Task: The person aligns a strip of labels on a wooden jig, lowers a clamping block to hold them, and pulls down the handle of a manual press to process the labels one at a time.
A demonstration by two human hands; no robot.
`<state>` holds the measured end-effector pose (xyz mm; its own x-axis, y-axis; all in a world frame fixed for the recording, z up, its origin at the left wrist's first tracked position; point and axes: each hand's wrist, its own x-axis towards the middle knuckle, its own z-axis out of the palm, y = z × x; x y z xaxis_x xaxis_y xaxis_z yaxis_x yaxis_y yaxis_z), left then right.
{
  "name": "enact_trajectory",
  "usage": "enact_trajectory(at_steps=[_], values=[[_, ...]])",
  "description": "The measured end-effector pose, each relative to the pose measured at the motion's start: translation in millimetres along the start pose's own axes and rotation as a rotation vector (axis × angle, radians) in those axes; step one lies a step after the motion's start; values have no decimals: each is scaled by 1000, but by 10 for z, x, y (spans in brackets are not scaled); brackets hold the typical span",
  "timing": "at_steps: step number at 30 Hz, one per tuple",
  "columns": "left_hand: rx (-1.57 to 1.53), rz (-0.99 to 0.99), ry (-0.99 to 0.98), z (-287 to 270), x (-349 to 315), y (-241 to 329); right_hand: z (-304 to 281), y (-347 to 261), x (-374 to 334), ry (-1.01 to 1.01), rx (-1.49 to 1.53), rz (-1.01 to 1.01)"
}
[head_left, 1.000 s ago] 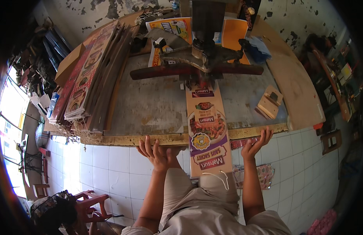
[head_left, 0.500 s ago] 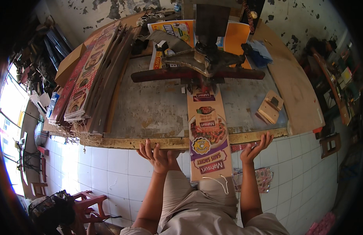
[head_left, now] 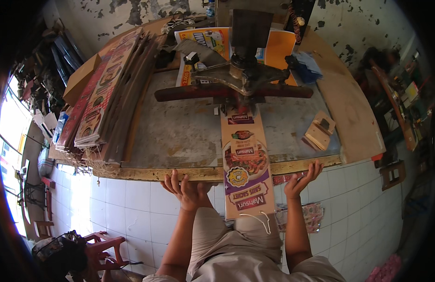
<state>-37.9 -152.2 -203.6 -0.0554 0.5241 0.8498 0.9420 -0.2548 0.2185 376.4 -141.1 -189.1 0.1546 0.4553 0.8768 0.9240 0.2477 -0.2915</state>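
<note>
A long printed cardboard bag panel (head_left: 247, 162) lies lengthwise over the table's near edge (head_left: 147, 174), its lower end hanging above my lap. White cord (head_left: 262, 221) dangles from that end. Its far end is beneath a dark metal press (head_left: 241, 77) with a long reddish crossbar. My left hand (head_left: 185, 192) is at the edge left of the panel, fingers spread against the wood and holding nothing. On the panel's other side my right hand (head_left: 299, 183) is open, fingers extended by the edge. Neither hand touches the panel.
Stacked printed cardboard panels (head_left: 102, 101) with loose strings lie on the table's left. A small wooden block (head_left: 319, 131) sits to the right, below a blue plastic bag (head_left: 307, 68). Printed sheets (head_left: 299, 217) lie on the tiled floor; a red stool (head_left: 104, 249) stands lower left.
The whole view has shifted slightly, with table, press and panel a little further left in the picture. Both hands keep their places at the table edge.
</note>
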Motion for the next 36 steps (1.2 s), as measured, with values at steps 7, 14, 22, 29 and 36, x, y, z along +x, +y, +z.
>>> enact_trajectory(at_steps=[7,14,22,29,36], values=[[-1,-3,-6,-4,10,7,15,-12,20,20,3,1],[-14,-4,-17,-18,13,8,13,-12,25,17,-2,1],[1,7,-22,-13,10,-6,-3,-27,37,-4,5,6],[-5,4,-22,-12,29,9,-12,-28,35,-15,3,16],[-12,-16,-40,-20,12,28,-101,-100,72,-49,29,72]])
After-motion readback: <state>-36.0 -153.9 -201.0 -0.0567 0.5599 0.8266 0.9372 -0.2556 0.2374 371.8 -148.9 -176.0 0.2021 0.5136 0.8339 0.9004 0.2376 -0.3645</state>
